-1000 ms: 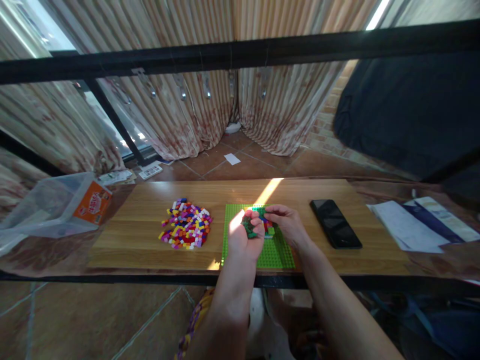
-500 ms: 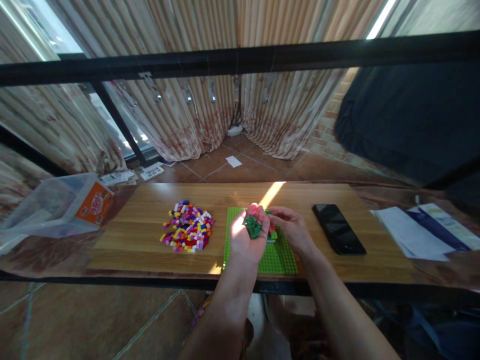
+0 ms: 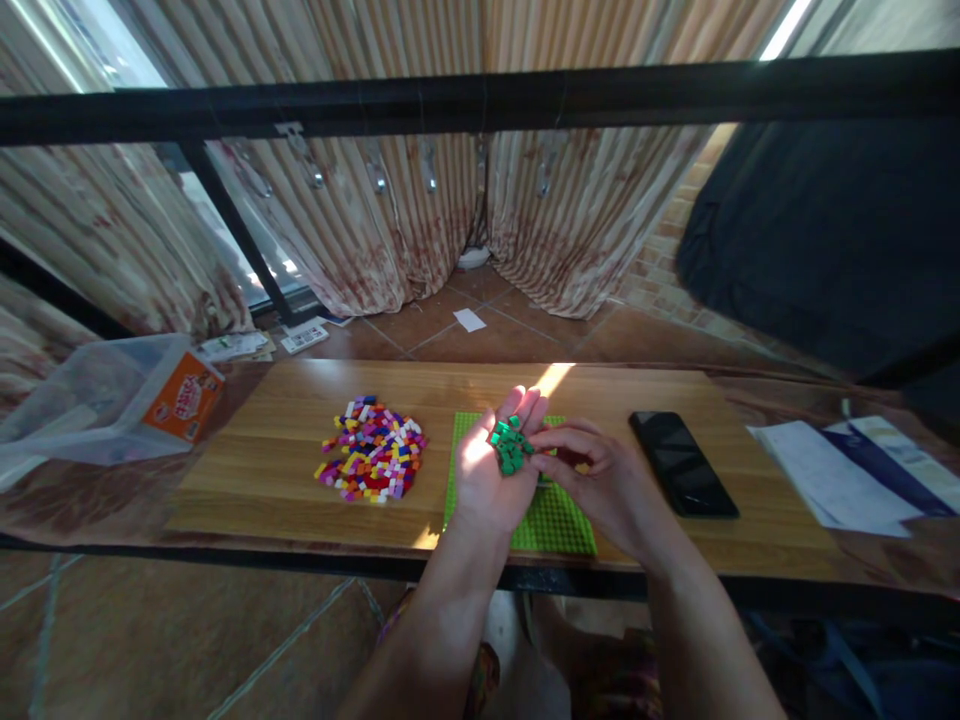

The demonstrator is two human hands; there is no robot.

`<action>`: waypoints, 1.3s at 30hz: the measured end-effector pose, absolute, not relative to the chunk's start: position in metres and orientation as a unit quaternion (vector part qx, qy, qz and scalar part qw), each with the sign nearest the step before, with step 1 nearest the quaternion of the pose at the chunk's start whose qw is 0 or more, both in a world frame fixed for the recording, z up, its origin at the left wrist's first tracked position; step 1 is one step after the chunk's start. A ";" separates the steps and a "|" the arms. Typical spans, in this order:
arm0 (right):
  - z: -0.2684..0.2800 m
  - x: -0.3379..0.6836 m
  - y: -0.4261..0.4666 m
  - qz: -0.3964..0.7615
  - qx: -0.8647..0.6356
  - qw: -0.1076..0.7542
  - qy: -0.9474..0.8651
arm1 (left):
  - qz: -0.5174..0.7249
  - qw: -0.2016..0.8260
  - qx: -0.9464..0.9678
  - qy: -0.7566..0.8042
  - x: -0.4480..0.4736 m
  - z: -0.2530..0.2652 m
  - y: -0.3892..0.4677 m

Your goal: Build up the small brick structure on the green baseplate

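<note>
My left hand [image 3: 484, 485] lies palm up and slightly cupped, carrying a small heap of green toy bricks [image 3: 511, 446]. From the right, my right hand [image 3: 592, 475] reaches to the edge of this heap, thumb and forefinger pinched at a green brick there. Beneath both hands is a light green studded baseplate [image 3: 559, 525], partly covered by them. Whatever is built on the plate is almost wholly hidden behind my hands.
A pile of mixed coloured bricks [image 3: 379, 455] lies left on the wooden board [image 3: 255, 440]. A black phone [image 3: 682, 463] lies to the right, with papers [image 3: 836, 480] beyond it. At far left stands a clear plastic box [image 3: 112, 400] with an orange label.
My right hand has moved from the build on the baseplate to the green bricks in my left palm. The build, visible before, is now mostly covered. The view has shifted slightly.
</note>
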State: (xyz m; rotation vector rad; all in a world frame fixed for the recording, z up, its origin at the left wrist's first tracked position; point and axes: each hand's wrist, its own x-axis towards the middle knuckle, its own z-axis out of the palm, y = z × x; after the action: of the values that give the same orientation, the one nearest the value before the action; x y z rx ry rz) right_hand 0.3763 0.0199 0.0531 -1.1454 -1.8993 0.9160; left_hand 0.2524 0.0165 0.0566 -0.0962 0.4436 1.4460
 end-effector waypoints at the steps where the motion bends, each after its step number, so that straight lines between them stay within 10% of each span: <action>1: 0.051 0.376 0.021 0.351 -0.450 0.360 -0.738 | 0.655 0.728 -0.043 0.199 0.252 0.056 0.017; 39: 0.001 0.387 0.065 0.230 -0.550 0.322 -0.735 | 0.669 0.663 -0.171 0.288 0.228 0.049 0.026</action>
State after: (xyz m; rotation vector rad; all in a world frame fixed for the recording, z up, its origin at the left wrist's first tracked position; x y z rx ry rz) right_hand 0.3868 0.0647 0.0011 -1.4451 -1.9292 0.6038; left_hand 0.2282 0.0258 0.0493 -0.3859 0.6506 1.5120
